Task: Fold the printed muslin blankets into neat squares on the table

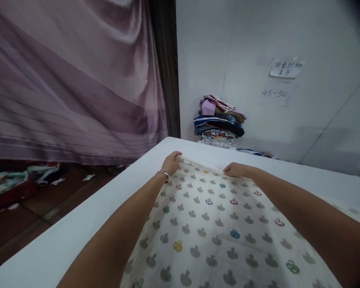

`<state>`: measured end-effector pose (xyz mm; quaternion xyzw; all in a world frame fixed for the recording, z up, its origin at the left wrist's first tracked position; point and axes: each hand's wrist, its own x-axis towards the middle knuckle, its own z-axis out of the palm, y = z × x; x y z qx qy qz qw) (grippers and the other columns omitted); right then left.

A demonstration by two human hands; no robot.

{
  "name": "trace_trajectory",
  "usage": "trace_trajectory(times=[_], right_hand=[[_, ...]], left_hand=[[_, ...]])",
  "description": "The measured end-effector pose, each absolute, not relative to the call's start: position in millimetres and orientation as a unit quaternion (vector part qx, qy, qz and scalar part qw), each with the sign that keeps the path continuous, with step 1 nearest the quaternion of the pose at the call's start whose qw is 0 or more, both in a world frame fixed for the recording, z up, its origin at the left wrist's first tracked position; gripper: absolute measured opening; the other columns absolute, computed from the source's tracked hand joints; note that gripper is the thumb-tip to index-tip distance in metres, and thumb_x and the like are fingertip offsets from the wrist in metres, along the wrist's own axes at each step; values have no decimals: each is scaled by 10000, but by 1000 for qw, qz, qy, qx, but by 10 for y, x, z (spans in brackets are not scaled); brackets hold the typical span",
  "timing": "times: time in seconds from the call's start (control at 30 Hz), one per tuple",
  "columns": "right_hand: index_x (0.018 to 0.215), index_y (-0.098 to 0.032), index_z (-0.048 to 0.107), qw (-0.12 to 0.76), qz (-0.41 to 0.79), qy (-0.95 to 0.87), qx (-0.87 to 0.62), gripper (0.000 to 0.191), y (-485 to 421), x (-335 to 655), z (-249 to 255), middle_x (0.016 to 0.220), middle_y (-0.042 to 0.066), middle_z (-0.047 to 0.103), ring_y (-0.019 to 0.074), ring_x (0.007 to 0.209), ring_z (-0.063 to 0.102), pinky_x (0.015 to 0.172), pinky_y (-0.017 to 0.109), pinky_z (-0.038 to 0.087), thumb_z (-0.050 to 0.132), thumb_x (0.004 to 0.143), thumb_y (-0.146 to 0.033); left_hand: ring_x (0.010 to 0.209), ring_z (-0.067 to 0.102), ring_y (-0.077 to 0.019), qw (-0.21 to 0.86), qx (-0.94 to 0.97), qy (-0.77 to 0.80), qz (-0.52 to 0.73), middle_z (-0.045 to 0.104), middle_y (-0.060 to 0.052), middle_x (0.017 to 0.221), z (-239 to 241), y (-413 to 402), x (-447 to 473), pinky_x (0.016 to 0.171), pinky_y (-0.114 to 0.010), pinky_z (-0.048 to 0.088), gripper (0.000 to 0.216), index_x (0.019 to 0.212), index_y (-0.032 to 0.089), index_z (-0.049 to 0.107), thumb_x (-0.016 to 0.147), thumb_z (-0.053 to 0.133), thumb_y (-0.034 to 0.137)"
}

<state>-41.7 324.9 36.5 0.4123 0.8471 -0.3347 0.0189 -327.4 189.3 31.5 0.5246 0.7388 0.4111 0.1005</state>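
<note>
A cream cloth (210, 228) printed with grey mushroom shapes and a few coloured ones stretches from the far side of the white table toward me. My left hand (171, 165), with a silver bracelet at its wrist, is closed on the cloth's far left corner. Farther right along the same edge, my right hand (236, 170) grips the hem between curled fingers. Between the two hands the edge runs fairly straight. The near end of the cloth passes out of the bottom of the view.
A white table (114, 200) has a rounded near-left corner. Behind it stands a stack of folded fabrics (219, 120) against the pale wall. A pink curtain (78, 80) hangs at left, above a red container (10, 188) on the floor. Handwritten paper (286, 69) is on the wall.
</note>
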Motion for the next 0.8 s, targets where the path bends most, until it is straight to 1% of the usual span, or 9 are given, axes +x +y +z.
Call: trace_trajectory(times=[0.1, 0.23, 0.3, 0.43, 0.53, 0.6, 0.7, 0.73, 0.8], right_hand=[[723, -191, 712, -20, -289, 863, 415, 132, 3300, -431, 326, 762, 20, 686, 180, 756, 590, 704, 248, 421, 587, 684, -194], [824, -163, 690, -90, -238, 864, 434, 208, 3342, -446, 307, 798, 37, 668, 174, 769, 569, 685, 241, 391, 502, 753, -217], [814, -159, 682, -100, -236, 863, 435, 204, 3338, -443, 303, 761, 32, 659, 167, 735, 565, 656, 235, 383, 496, 754, -218], [794, -156, 663, -105, -255, 860, 429, 201, 3304, -426, 274, 749, 28, 650, 158, 709, 560, 638, 229, 384, 479, 761, -230], [786, -156, 647, -104, -278, 859, 418, 193, 3270, -409, 229, 741, 25, 640, 152, 698, 552, 629, 225, 391, 472, 759, -232], [807, -161, 635, -110, -290, 857, 412, 203, 3236, -395, 201, 746, 20, 629, 146, 701, 544, 625, 221, 393, 453, 772, -244], [810, -167, 622, -106, -307, 855, 405, 211, 3160, -366, 183, 714, 13, 605, 135, 656, 526, 586, 216, 394, 443, 787, -276], [801, -168, 621, -100, -313, 854, 403, 215, 3129, -355, 185, 694, 11, 594, 130, 625, 517, 560, 214, 392, 447, 789, -293], [797, -170, 621, -86, -329, 854, 393, 224, 3070, -336, 198, 670, 7, 579, 119, 578, 499, 511, 206, 381, 472, 788, -336]], left_hand=[[696, 573, -137, 98, 522, 744, 405, 632, -4, 824, 311, 1885, -3283, 670, -246, 457, 289, 1009, 209, 595, 767, 440, 187], [833, 577, -165, 91, 516, 756, 392, 646, -19, 908, 306, 1885, -3292, 774, -266, 446, 259, 961, 206, 616, 763, 453, 168], [813, 580, -163, 90, 512, 762, 385, 648, -23, 891, 300, 1889, -3286, 771, -263, 449, 262, 967, 204, 616, 767, 454, 162], [678, 578, -140, 93, 505, 772, 375, 637, -12, 789, 290, 1897, -3253, 678, -245, 468, 295, 1013, 211, 605, 780, 434, 153], [639, 575, -134, 94, 504, 776, 366, 634, -6, 764, 283, 1904, -3233, 650, -244, 475, 310, 1030, 217, 606, 788, 424, 149], [707, 590, -144, 90, 505, 778, 362, 645, -14, 829, 280, 1913, -3226, 701, -253, 479, 326, 1041, 219, 613, 791, 420, 135], [889, 583, -165, 79, 510, 779, 356, 633, -27, 1012, 282, 1933, -3215, 825, -264, 457, 369, 1060, 223, 627, 788, 412, 97], [921, 576, -169, 78, 511, 779, 354, 621, -29, 1053, 283, 1940, -3210, 843, -263, 452, 381, 1061, 223, 633, 786, 407, 87], [915, 580, -169, 78, 512, 781, 347, 610, -34, 1077, 286, 1953, -3196, 832, -259, 461, 397, 1058, 219, 643, 786, 390, 77]])
